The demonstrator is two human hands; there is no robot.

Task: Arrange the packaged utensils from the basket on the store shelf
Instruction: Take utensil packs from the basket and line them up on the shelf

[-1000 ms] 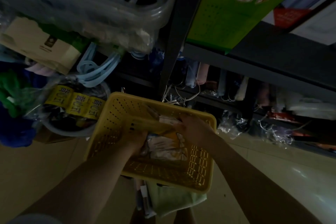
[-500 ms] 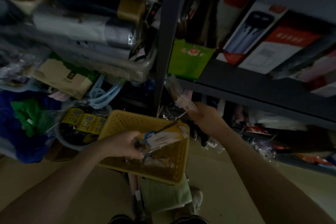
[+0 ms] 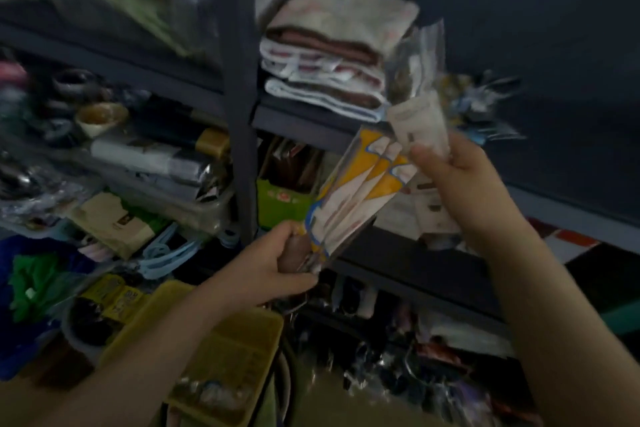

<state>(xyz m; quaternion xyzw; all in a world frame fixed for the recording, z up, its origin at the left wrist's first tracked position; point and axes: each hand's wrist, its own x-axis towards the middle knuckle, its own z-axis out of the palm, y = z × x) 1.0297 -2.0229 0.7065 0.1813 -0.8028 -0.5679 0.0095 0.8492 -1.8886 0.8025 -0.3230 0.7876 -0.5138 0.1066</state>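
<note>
Before dark shelf (image 3: 408,274): both hands (image 3: 273,263) gripping utensil packs (image 3: 360,191).

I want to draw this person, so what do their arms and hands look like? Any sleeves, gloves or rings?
Both forearms are bare right to the frame's bottom edge: no sleeves show. The left hand and right hand wear no gloves. I see no watch, bracelet or ring, though the dim, blurry picture could hide something small.

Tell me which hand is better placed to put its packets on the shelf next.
Right, probably. The right hand holds its packet up at the shelf beside the towels; the left hand grips its bundle lower.
</note>
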